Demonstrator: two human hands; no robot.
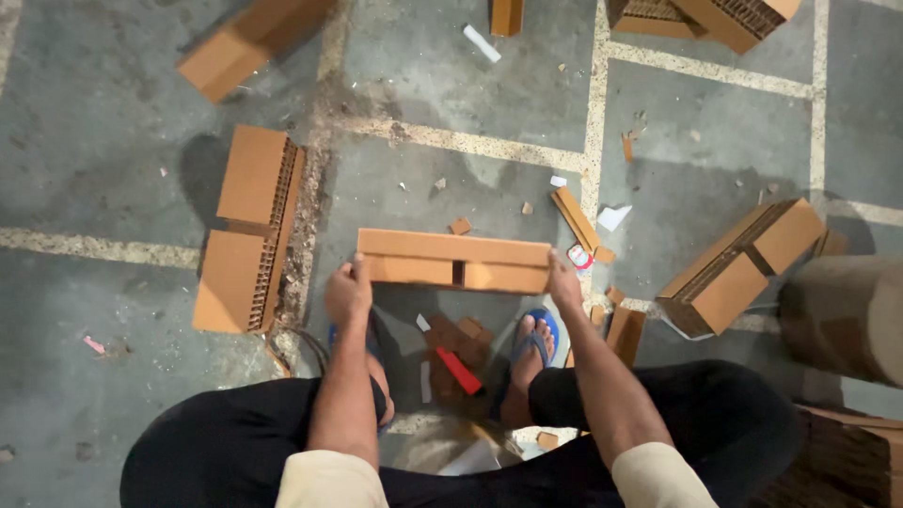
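Note:
I hold a long brown honeycomb cardboard block (451,260) level above the floor, in front of my knees. My left hand (348,292) grips its left end and my right hand (564,282) grips its right end. The block has a top strip and a notch in the middle of its lower part. Below it, between my feet in blue sandals (538,341), lie a red-handled tool (458,370) and small cardboard scraps.
A similar notched cardboard block (246,229) lies on the concrete floor at left, another (743,266) at right, and more (249,42) at the top edge. A thin cardboard strip (575,219), paper bits and offcuts litter the floor. A brown roll (847,315) stands at right.

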